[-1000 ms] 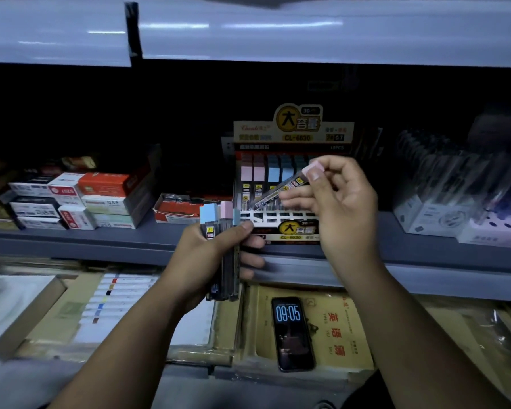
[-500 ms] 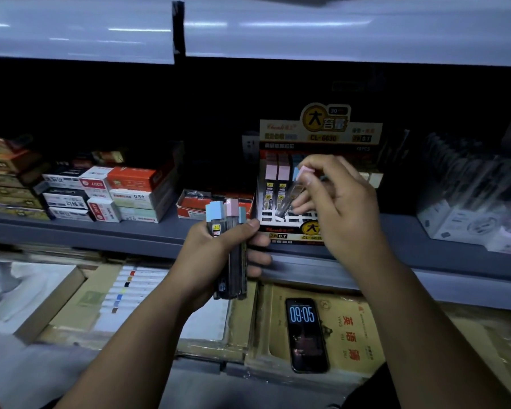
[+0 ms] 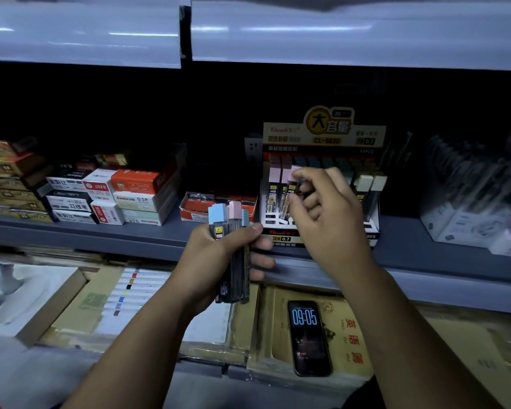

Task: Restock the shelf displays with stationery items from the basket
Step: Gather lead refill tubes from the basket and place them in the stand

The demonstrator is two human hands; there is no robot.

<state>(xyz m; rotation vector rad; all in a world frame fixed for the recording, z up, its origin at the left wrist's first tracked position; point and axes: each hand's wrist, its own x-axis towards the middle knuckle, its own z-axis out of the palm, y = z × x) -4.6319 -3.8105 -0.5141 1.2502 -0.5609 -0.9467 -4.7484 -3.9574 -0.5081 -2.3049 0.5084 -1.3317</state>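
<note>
The left hand point(image 3: 216, 261) grips a bundle point(image 3: 233, 270) of lead tubes upright, thumb across the front and fingers wrapped behind, with blue and pink caps standing above the fist. The bundle hangs just in front of the shelf point(image 3: 148, 236) edge, its caps near the display point(image 3: 322, 137)'s left front corner but apart from it.

The right hand point(image 3: 328, 222) is curled, forefinger and thumb pinching a pink-capped tube point(image 3: 294, 174) among the other pink caps at the display's left side. The tube's lower end is blurred and hidden by the fingers. The back of this hand covers the display's middle, and pale tubes point(image 3: 369, 184) stand uncovered at its right end.

A red tray point(image 3: 194, 208) sits just left of the display, with stacked boxes point(image 3: 130, 196) further left. On the right, a strip of shelf separates the display from clear packs point(image 3: 469, 211).

The upper shelf point(image 3: 337, 39) overhangs, and a dark gap shows above the display's header card. Below, a phone point(image 3: 309, 338) lies beside the right forearm.
</note>
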